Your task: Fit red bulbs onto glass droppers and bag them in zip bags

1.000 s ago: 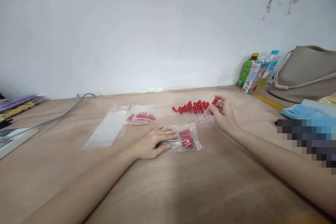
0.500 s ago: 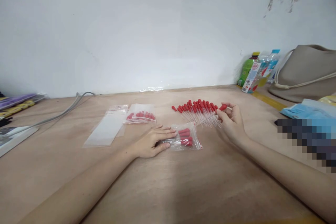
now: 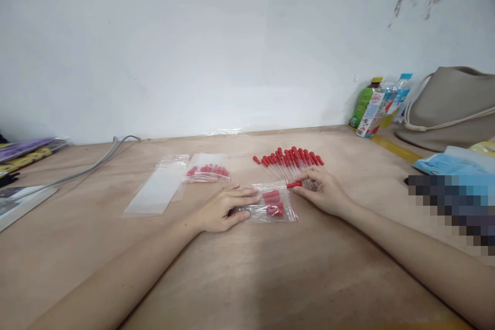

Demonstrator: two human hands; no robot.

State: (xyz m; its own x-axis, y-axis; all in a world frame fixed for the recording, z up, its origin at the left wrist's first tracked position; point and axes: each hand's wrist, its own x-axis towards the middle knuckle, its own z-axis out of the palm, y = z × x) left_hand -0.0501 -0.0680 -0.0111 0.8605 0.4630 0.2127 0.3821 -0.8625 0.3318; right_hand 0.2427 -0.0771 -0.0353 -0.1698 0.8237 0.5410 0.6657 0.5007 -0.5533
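Note:
A clear zip bag (image 3: 258, 216) with several red-bulbed droppers inside lies flat in front of me. My left hand (image 3: 224, 209) rests on its left end, fingers stretched out and flat. At the bag's right edge, my right hand (image 3: 319, 191) pinches a dropper by its red bulb (image 3: 294, 184); the glass tube points left into the bag's mouth. Just behind that hand, a fanned pile of red-bulbed droppers (image 3: 290, 157) lies on the table, partly hidden by my fingers. Left of the pile sits a filled zip bag (image 3: 209, 170) of droppers.
Flat clear bags (image 3: 152, 193) lie at the left on the wooden table (image 3: 216, 273). A grey cable (image 3: 93, 167) runs further left. Drink bottles (image 3: 365, 103) and a grey drawstring bag (image 3: 448, 108) stand at the back right, with a blue packet (image 3: 441, 167) nearer.
My right hand has moved left and slightly down, bringing the dropper's bulb up to the bag's mouth as its tube slid in. My left hand has stayed in place.

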